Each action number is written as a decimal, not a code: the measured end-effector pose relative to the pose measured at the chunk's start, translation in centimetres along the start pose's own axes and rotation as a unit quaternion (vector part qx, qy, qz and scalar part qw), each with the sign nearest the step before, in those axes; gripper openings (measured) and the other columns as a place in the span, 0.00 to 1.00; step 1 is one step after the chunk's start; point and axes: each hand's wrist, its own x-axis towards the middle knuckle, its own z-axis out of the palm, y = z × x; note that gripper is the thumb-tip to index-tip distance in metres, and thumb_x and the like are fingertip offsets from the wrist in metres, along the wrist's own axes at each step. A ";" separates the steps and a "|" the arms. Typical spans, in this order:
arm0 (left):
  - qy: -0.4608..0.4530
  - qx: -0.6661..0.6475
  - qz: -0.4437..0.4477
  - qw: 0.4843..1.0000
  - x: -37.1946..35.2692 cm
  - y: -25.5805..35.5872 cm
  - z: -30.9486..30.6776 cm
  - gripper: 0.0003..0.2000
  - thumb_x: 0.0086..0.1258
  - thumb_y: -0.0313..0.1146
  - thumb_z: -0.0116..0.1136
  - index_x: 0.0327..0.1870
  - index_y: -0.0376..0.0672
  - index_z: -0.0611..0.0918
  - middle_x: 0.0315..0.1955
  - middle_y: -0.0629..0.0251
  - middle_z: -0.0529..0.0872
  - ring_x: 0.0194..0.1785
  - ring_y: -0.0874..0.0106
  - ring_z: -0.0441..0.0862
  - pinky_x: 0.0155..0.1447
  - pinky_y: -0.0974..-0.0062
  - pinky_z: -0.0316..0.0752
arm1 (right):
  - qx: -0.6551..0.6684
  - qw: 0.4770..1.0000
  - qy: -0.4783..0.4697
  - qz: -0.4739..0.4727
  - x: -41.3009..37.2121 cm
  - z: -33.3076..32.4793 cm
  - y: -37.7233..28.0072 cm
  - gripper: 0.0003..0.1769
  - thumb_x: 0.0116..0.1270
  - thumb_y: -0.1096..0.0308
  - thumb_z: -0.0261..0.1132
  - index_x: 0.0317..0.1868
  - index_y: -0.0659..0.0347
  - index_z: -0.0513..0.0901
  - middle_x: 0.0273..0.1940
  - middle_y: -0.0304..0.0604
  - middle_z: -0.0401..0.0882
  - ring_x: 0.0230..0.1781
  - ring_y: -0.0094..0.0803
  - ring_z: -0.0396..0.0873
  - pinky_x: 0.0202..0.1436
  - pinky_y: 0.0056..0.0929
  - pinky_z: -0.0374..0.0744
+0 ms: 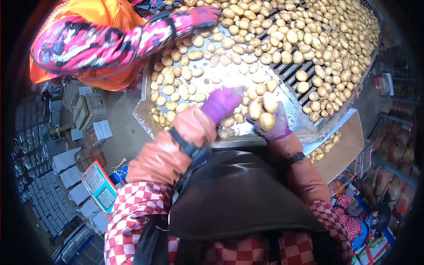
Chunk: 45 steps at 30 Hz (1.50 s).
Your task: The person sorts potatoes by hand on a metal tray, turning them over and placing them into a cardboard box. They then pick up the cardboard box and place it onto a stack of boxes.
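Observation:
My right hand (280,127), in a purple and grey glove, cradles a small cluster of potatoes (266,121) above the near edge of the metal sorting table (289,108). My left hand (222,104), in a purple glove, reaches over the table to the left of that cluster. Motion smears its fingers, so whether they grip anything cannot be made out. Loose potatoes (227,122) lie beneath and beside it on the bright, wet-looking metal.
Many potatoes (335,48) cover the far and right side, partly over a slatted grate (289,73). Another person's gloved hand (205,16) reaches in at top left. Cardboard boxes (340,145) flank the table. A scale (99,185) stands at lower left.

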 end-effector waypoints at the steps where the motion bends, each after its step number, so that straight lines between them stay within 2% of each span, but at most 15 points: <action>1: 0.047 0.017 0.021 0.999 1.1 1.9 -1.7 0.22 0.68 0.49 0.54 0.59 0.49 0.79 0.47 0.52 0.84 0.51 0.58 0.82 0.55 0.63 0.75 | 0.320 0.938 0.022 0.129 -1.0 -0.7 -0.7 0.30 0.67 0.40 0.54 0.55 0.58 0.75 0.52 0.49 0.77 0.47 0.49 0.79 0.34 0.36 0.83; 4: 0.243 0.231 0.115 0.935 9.2 0.7 -5.1 0.22 0.67 0.46 0.55 0.59 0.49 0.78 0.54 0.51 0.80 0.56 0.57 0.78 0.59 0.62 0.72 | 0.271 0.956 0.110 0.034 -5.7 -2.1 -4.6 0.30 0.65 0.40 0.54 0.55 0.57 0.74 0.52 0.50 0.77 0.44 0.53 0.79 0.25 0.37 0.82; 5: 0.351 0.479 0.177 0.785 11.5 -2.1 -4.5 0.25 0.65 0.50 0.55 0.63 0.53 0.75 0.63 0.54 0.72 0.64 0.55 0.70 0.65 0.56 0.65 | 0.254 0.956 0.144 -0.007 -7.6 -2.9 -5.9 0.30 0.65 0.40 0.55 0.55 0.57 0.74 0.52 0.50 0.76 0.44 0.53 0.79 0.26 0.36 0.83; 7: 0.255 0.471 0.044 0.843 9.8 0.7 -2.5 0.30 0.62 0.56 0.56 0.65 0.56 0.72 0.67 0.58 0.67 0.69 0.55 0.63 0.68 0.51 0.59 | 0.228 0.949 0.190 -0.102 -11.9 -5.7 -8.1 0.31 0.64 0.40 0.56 0.56 0.57 0.73 0.53 0.50 0.76 0.45 0.53 0.79 0.27 0.36 0.84; 11: 0.233 0.324 0.309 0.863 6.3 -4.3 1.7 0.33 0.49 0.51 0.66 0.60 0.55 0.77 0.63 0.52 0.71 0.60 0.50 0.71 0.61 0.53 0.66 | 0.163 0.883 0.406 -0.168 -21.8 -13.9 -11.2 0.30 0.66 0.44 0.57 0.60 0.55 0.72 0.55 0.48 0.76 0.48 0.47 0.79 0.34 0.39 0.86; 14: 0.166 0.377 0.307 0.858 0.1 -6.0 1.1 0.30 0.52 0.48 0.64 0.60 0.53 0.76 0.62 0.52 0.72 0.57 0.55 0.75 0.62 0.52 0.61 | -0.033 0.811 0.568 -0.133 -28.3 -21.9 -10.1 0.26 0.69 0.51 0.57 0.63 0.55 0.70 0.54 0.46 0.76 0.49 0.42 0.79 0.42 0.36 0.83; 16: 0.086 0.341 0.216 0.911 -2.2 -5.0 -2.0 0.21 0.53 0.43 0.61 0.50 0.51 0.81 0.48 0.60 0.81 0.50 0.58 0.77 0.56 0.53 0.67 | -0.292 0.772 0.556 -0.092 -31.6 -26.6 -8.5 0.25 0.71 0.55 0.58 0.64 0.54 0.70 0.52 0.44 0.76 0.49 0.38 0.79 0.46 0.33 0.82; 19: 0.336 0.347 0.245 0.841 -1.1 -7.5 -7.8 0.07 0.57 0.34 0.57 0.34 0.42 0.80 0.30 0.57 0.79 0.35 0.56 0.77 0.41 0.57 0.71 | -0.198 0.786 0.543 -0.218 -26.2 -24.5 -7.0 0.25 0.70 0.59 0.59 0.65 0.55 0.69 0.50 0.41 0.76 0.45 0.31 0.78 0.45 0.26 0.79; 21: 0.423 0.356 0.144 0.821 -1.9 -6.3 -11.2 0.15 0.60 0.36 0.58 0.48 0.43 0.80 0.36 0.54 0.80 0.44 0.55 0.76 0.49 0.57 0.70 | -0.183 0.817 0.524 -0.154 -16.0 -10.3 -9.9 0.25 0.70 0.61 0.60 0.65 0.57 0.69 0.47 0.40 0.78 0.43 0.27 0.78 0.45 0.21 0.78; 24: 0.363 0.327 0.078 0.869 1.7 -14.7 -11.4 0.26 0.59 0.44 0.62 0.60 0.52 0.76 0.53 0.55 0.78 0.59 0.55 0.72 0.62 0.56 0.66 | -0.182 0.890 0.406 -0.097 -8.6 -7.4 -9.2 0.26 0.70 0.64 0.58 0.66 0.61 0.67 0.45 0.41 0.79 0.41 0.24 0.77 0.43 0.20 0.79; 26: 0.304 0.385 -0.018 0.872 -0.9 -8.8 -8.1 0.30 0.54 0.51 0.65 0.61 0.57 0.75 0.64 0.55 0.71 0.66 0.55 0.67 0.67 0.51 0.61 | -0.184 0.913 0.353 -0.086 -4.3 -4.1 -8.0 0.26 0.71 0.65 0.58 0.67 0.63 0.66 0.45 0.41 0.79 0.40 0.23 0.77 0.43 0.19 0.79; 37: 0.402 0.332 0.096 0.848 -6.0 -8.7 -3.1 0.15 0.52 0.38 0.63 0.42 0.47 0.83 0.41 0.56 0.80 0.46 0.51 0.76 0.51 0.53 0.72 | -0.208 0.963 0.169 0.016 -0.5 -1.6 -0.5 0.27 0.73 0.64 0.56 0.69 0.64 0.64 0.56 0.48 0.76 0.50 0.31 0.78 0.54 0.28 0.78; 39: 0.213 0.229 0.211 0.926 -5.1 -9.4 1.1 0.17 0.52 0.39 0.64 0.45 0.48 0.82 0.47 0.55 0.80 0.51 0.52 0.75 0.56 0.54 0.70 | -0.222 0.964 0.139 0.042 -0.4 -0.3 -0.2 0.26 0.73 0.65 0.56 0.68 0.64 0.65 0.53 0.47 0.78 0.47 0.29 0.77 0.52 0.27 0.78; 42: 0.135 0.353 0.341 0.861 -7.7 -8.9 0.1 0.22 0.51 0.42 0.67 0.49 0.49 0.81 0.53 0.54 0.77 0.56 0.52 0.73 0.61 0.54 0.68 | -0.260 0.963 0.070 0.008 -0.1 -1.4 -0.6 0.26 0.72 0.65 0.56 0.68 0.64 0.66 0.50 0.45 0.80 0.46 0.27 0.77 0.49 0.26 0.78; 45: 0.229 0.340 0.228 0.883 -9.9 -11.3 -2.2 0.24 0.51 0.43 0.68 0.52 0.50 0.79 0.55 0.56 0.76 0.59 0.52 0.72 0.62 0.53 0.67 | -0.292 0.932 0.210 0.033 0.2 -1.7 -4.9 0.28 0.68 0.68 0.60 0.67 0.62 0.67 0.42 0.40 0.79 0.35 0.24 0.77 0.39 0.23 0.79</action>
